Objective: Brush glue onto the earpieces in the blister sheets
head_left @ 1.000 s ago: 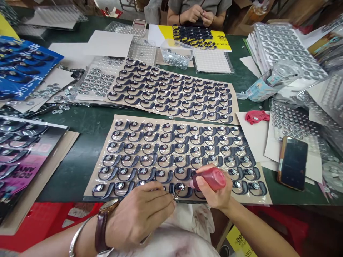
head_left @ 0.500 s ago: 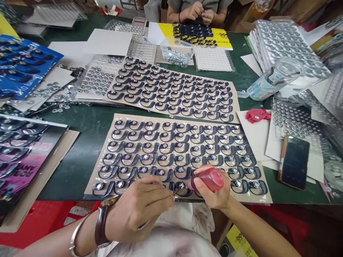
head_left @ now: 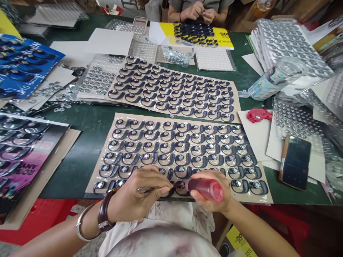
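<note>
My left hand (head_left: 146, 192), wearing a watch and a bangle, pinches slim tweezers (head_left: 152, 187). Their tip meets a dark round seat on one black curved piece (head_left: 182, 189) in the front row. Just right of that piece, my right hand (head_left: 214, 182) is wrapped round a red squeeze bottle (head_left: 205, 189), tilted with its narrow end toward the piece and its base toward me. Both hands are over the near edge of a brown card (head_left: 92, 182), which bears rows of black curved pieces with shiny round stones under or on clear film. My hands cover part of the front rows.
A second filled card (head_left: 235, 96) lies behind. Around are a clear tub of stones (head_left: 177, 57), a phone (head_left: 294, 162), a red cloth (head_left: 258, 115), a tilted plastic cup (head_left: 270, 82) and printed cards (head_left: 26, 67). Across the table, a person's hands (head_left: 202, 13) work.
My left hand has turned, laying the tweezers flatter, with the tip still at the same piece. The red bottle has tipped lower in my right hand, its base turning toward me.
</note>
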`<control>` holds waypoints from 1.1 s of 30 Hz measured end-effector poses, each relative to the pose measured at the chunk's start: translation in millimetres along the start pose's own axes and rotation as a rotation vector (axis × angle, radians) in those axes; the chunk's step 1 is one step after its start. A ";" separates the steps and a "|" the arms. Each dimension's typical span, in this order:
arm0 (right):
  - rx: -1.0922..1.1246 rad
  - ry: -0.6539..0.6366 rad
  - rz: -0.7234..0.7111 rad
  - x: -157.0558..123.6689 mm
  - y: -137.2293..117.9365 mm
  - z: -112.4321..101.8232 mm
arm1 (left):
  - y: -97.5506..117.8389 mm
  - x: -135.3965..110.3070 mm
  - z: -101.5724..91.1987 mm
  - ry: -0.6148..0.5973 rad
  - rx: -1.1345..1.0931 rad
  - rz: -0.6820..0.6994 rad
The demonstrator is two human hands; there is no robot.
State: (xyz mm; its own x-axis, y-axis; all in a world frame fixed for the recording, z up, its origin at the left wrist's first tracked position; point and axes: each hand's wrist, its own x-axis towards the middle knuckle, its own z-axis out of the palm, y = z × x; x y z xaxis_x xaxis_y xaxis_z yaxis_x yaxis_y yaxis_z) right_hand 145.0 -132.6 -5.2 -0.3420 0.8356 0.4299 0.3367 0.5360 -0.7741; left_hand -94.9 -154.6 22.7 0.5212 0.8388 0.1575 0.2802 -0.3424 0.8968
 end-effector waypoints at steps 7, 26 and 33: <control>0.106 -0.058 0.045 4.7 -7.4 -9.4 | -0.4 0.0 0.1 0.017 -0.025 -0.038; 0.670 0.068 0.557 26.3 16.6 -19.0 | -4.2 6.0 -10.2 -0.057 0.586 0.444; 0.509 0.125 0.502 7.7 22.1 -47.9 | -3.3 5.8 -3.6 -0.093 0.617 0.454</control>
State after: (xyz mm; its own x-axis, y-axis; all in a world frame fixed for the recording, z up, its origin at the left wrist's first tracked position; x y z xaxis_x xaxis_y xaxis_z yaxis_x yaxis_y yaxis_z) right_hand 191.8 -108.6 3.2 -0.1402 0.9901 -0.0077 -0.0333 -0.0124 -0.9994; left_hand -95.6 -147.1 22.1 0.7503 0.5300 0.3951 0.4073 -0.8414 0.3553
